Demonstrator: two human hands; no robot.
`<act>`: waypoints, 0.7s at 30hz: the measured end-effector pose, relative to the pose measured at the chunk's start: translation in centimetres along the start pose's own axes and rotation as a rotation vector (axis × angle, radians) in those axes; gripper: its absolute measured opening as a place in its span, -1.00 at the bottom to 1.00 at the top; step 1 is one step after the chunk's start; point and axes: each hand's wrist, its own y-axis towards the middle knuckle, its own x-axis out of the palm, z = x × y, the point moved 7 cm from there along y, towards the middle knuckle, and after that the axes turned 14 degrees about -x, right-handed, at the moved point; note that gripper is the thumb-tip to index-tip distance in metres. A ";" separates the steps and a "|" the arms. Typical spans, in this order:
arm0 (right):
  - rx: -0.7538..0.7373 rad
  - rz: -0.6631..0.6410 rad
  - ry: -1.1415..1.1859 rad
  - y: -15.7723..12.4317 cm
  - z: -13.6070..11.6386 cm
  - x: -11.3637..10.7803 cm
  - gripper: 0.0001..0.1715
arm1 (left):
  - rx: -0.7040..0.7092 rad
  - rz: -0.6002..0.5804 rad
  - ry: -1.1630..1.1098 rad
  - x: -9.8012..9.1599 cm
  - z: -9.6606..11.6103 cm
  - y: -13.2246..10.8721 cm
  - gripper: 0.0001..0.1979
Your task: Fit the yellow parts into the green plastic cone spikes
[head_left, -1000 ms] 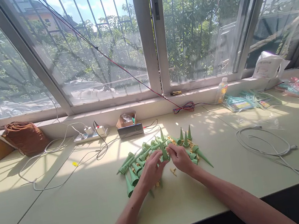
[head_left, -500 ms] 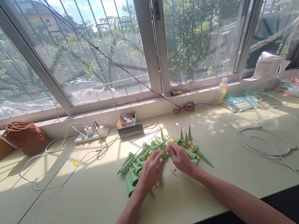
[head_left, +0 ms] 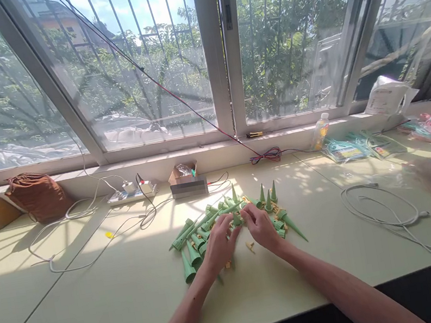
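- Head view, clock read from the held cone, 12 pointing to the windows: a pale yellow-green tabletop (head_left: 100,313) carries everything in hand.
- Left hand (head_left: 219,243): thumb and fingers clamped on a small green plastic cone (head_left: 236,218), which sits point-up at the clock's centre.
- Right hand (head_left: 261,229): fingers curled just beside that cone at 3 o'clock (what lies between the fingertips is hidden, so I cannot tell whether they grip anything).
- At 6 o'clock, between the wrists, lies a small yellow plastic piece (head_left: 250,246).
- At 9 o'clock, a heap of green plastic cones and tubes (head_left: 193,254) lies against the left hand.
- At 2 o'clock, several green cones (head_left: 268,202) stand upright.
- At 11 o'clock, near the sill, sits a small open cardboard box (head_left: 176,175).
- Well off at 3 o'clock lies a coiled white cable (head_left: 347,204); beyond it is another person's hand (head_left: 427,175), blurred.
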 end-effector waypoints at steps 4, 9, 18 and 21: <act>-0.017 -0.005 -0.004 -0.1 -0.2 0.1 -0.66 | -0.091 0.016 -0.081 -0.2 -0.1 0.1 -0.70; -0.022 0.031 -0.015 -0.2 -0.2 -0.1 -0.66 | -0.213 -0.016 -0.171 -0.5 -0.2 0.2 -0.65; -0.067 0.001 0.001 -0.1 -0.5 0.1 -0.66 | -0.381 -0.119 -0.313 0.1 -1.8 0.3 -0.39; -0.069 -0.022 -0.001 -0.2 -0.5 0.2 -0.66 | -0.418 -0.210 -0.393 0.7 -2.1 0.3 -0.39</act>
